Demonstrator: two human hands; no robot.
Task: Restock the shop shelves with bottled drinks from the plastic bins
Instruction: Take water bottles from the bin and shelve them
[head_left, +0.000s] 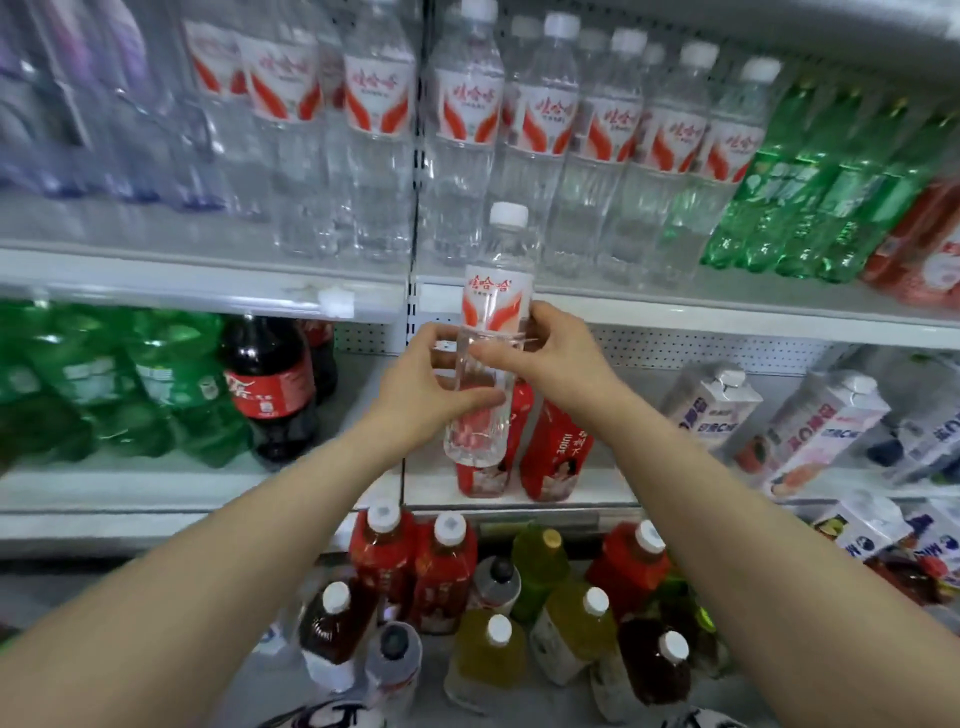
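Water bottle (497, 296) is upright with its white cap on top, held in mid-air in front of the upper shelf (701, 314) edge. Left grip (421, 379) is curled round its clear midsection, and right grip (545, 353) is clamped just under the label. A row of matching bottles (540, 130) stands on that shelf. Mixed drinks (447, 566) stand below the arms.

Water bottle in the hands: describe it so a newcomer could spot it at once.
Find the upper shelf with its row of water bottles. Before its front edge, the left hand and right hand hold one water bottle. Same red-and-white label as the row, but it alone is off the shelf.
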